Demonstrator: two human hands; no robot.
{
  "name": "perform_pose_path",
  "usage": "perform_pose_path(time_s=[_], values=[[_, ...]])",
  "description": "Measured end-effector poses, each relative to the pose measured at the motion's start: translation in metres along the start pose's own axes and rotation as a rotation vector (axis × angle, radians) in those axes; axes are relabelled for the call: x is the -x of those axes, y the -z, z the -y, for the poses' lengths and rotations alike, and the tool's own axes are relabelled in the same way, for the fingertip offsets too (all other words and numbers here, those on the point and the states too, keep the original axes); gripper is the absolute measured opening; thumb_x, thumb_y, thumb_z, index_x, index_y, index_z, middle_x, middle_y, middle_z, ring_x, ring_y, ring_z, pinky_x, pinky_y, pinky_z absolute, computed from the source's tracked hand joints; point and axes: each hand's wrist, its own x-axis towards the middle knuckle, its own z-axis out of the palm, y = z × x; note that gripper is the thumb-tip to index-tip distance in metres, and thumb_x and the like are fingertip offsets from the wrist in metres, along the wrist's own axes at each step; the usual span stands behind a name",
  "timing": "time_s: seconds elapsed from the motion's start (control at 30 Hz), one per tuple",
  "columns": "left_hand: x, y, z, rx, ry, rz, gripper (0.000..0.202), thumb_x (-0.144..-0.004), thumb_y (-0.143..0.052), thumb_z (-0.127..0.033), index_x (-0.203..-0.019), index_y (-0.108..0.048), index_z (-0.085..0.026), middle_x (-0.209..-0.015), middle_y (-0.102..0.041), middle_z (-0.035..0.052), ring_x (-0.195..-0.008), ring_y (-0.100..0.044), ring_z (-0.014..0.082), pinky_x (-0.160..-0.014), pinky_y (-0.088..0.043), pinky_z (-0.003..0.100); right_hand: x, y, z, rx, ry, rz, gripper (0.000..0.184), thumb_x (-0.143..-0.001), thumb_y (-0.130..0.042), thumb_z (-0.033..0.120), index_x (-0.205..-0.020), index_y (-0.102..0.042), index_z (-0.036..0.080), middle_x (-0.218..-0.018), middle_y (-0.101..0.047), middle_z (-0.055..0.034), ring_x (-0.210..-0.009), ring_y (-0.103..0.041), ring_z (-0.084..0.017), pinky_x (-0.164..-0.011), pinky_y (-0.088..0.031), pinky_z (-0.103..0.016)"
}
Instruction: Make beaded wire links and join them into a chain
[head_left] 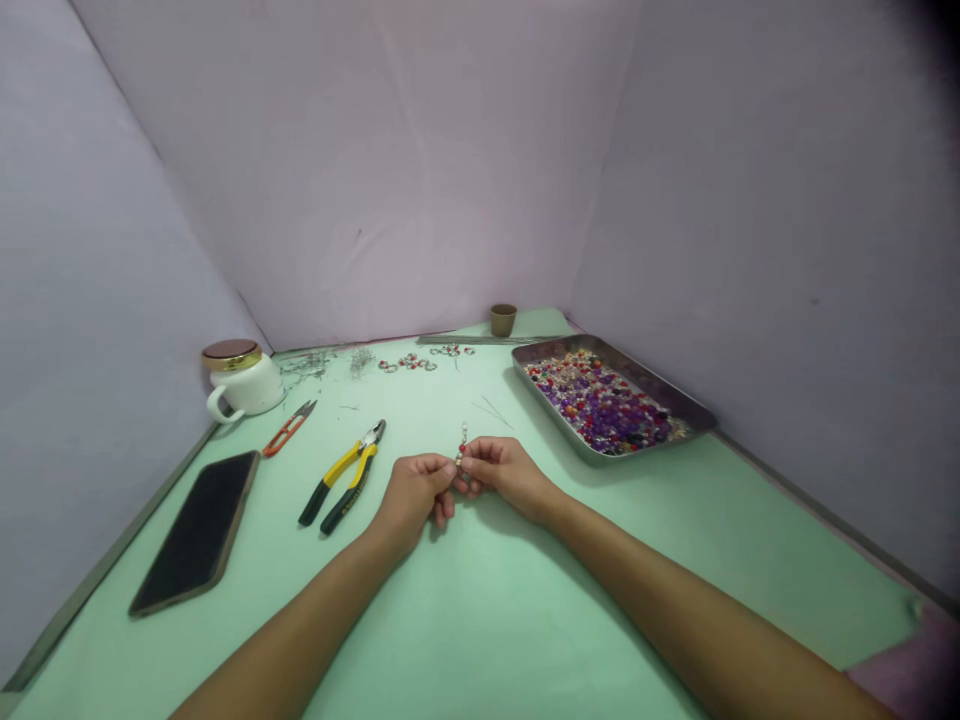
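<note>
**Left hand [416, 490] and right hand [511, 476] pinching a beaded strand [463, 448] between them**

A dark phone [196, 535] is lying well to the left of the hands on the green table [525, 620]. Beyond it, a white mug [251, 388] is standing under a gold-rimmed lid [231, 355]. Orange scissors [297, 420] are resting just past the phone, and wire scraps [310, 364] are lying farther beyond. Yellow-and-black pliers [364, 466] are lying near the left hand, on its left, their handles spreading apart. Short beaded pieces [412, 361] are lying well beyond the left hand. That hand's thumb and forefinger are gripping the strand's lower end; the right thumb and forefinger are pinching it just beside, its red bead showing past the fingertips. Loose wires [496, 412] are lying just beyond the hands, and a brown cup [503, 322] is standing far behind. Right of the right hand, a metal tray [643, 380] is holding mixed beads [607, 410].
</note>
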Motion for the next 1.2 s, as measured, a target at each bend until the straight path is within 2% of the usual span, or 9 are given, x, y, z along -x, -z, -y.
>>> perform_pose_path(time_s=[0.17, 0.37, 0.57, 0.77, 0.9, 1.07, 1.2], values=[[0.001, 0.001, -0.002, -0.001, 0.015, 0.022, 0.021, -0.07, -0.054, -0.027, -0.058, -0.056, -0.01, -0.04, -0.053, 0.0004, -0.029, -0.042, 0.0061, -0.028, -0.029, 0.016, 0.0, 0.0, 0.001, 0.018, 0.011, 0.002, 0.021, -0.063, -0.064, 0.032, -0.066, -0.055, 0.013, -0.05, -0.058, 0.0022, -0.044, -0.05, -0.008, -0.049, -0.041, -0.023], [0.0, 0.001, 0.001, -0.007, 0.0, 0.005, 0.018, -0.068, -0.056, -0.026, -0.058, -0.053, -0.011, -0.049, -0.057, 0.001, -0.031, -0.043, 0.0055, -0.029, -0.029, 0.015, 0.001, -0.003, -0.002, 0.079, 0.045, -0.054, 0.016, -0.065, -0.063, 0.027, -0.065, -0.056, 0.013, -0.049, -0.058, 0.0026, -0.041, -0.049, -0.007, -0.044, -0.038, -0.021], [0.0, 0.0, 0.003, -0.016, -0.031, -0.01, 0.019, -0.069, -0.054, -0.028, -0.059, -0.05, -0.013, -0.048, -0.055, -0.0003, -0.031, -0.042, 0.0056, -0.029, -0.029, 0.016, 0.001, -0.007, -0.004, 0.108, 0.081, -0.109, 0.008, -0.065, -0.06, 0.021, -0.066, -0.058, 0.014, -0.05, -0.056, 0.0041, -0.04, -0.048, -0.007, -0.043, -0.037, -0.02], [-0.002, 0.0, 0.009, -0.039, -0.092, -0.071, 0.022, -0.073, -0.051, -0.032, -0.061, -0.049, -0.014, -0.043, -0.052, -0.0024, -0.03, -0.039, 0.0055, -0.03, -0.029, 0.017, 0.002, -0.01, -0.003, 0.07, 0.081, -0.116, 0.012, -0.064, -0.062, 0.024, -0.068, -0.06, 0.013, -0.054, -0.058, 0.0021, -0.043, -0.049, -0.007, -0.046, -0.039, -0.022], [0.0, -0.003, 0.011, -0.068, -0.129, -0.113, 0.023, -0.075, -0.05, -0.033, -0.062, -0.05, -0.014, -0.038, -0.049, -0.0039, -0.029, -0.038, 0.0057, -0.031, -0.028, 0.017, 0.002, -0.011, -0.004, 0.019, 0.056, -0.165, 0.016, -0.063, -0.064, 0.027, -0.067, -0.06, 0.012, -0.052, -0.057, 0.0024, -0.043, -0.048, -0.007, -0.045, -0.039, -0.021], [0.003, -0.004, 0.009, -0.097, -0.149, -0.069, 0.017, -0.072, -0.054, -0.03, -0.07, -0.056, -0.013, -0.041, -0.05, -0.0043, -0.031, -0.039, 0.0057, -0.032, -0.03, 0.017, 0.002, -0.012, -0.003, -0.055, 0.022, -0.189, 0.018, -0.063, -0.065, 0.029, -0.067, -0.057, 0.013, -0.048, -0.055, 0.0039, -0.044, -0.049, -0.007, -0.048, -0.042, -0.02], [0.002, -0.002, 0.01, -0.111, -0.126, -0.072, 0.016, -0.071, -0.054, -0.028, -0.064, -0.054, -0.014, -0.039, -0.049, -0.0039, -0.03, -0.038, 0.0058, -0.031, -0.029, 0.017, 0.004, -0.013, -0.001, -0.087, 0.007, -0.173, 0.02, -0.061, -0.067, 0.029, -0.07, -0.058, 0.013, -0.048, -0.055, 0.0038, -0.043, -0.049, -0.006, -0.047, -0.041, -0.019]])
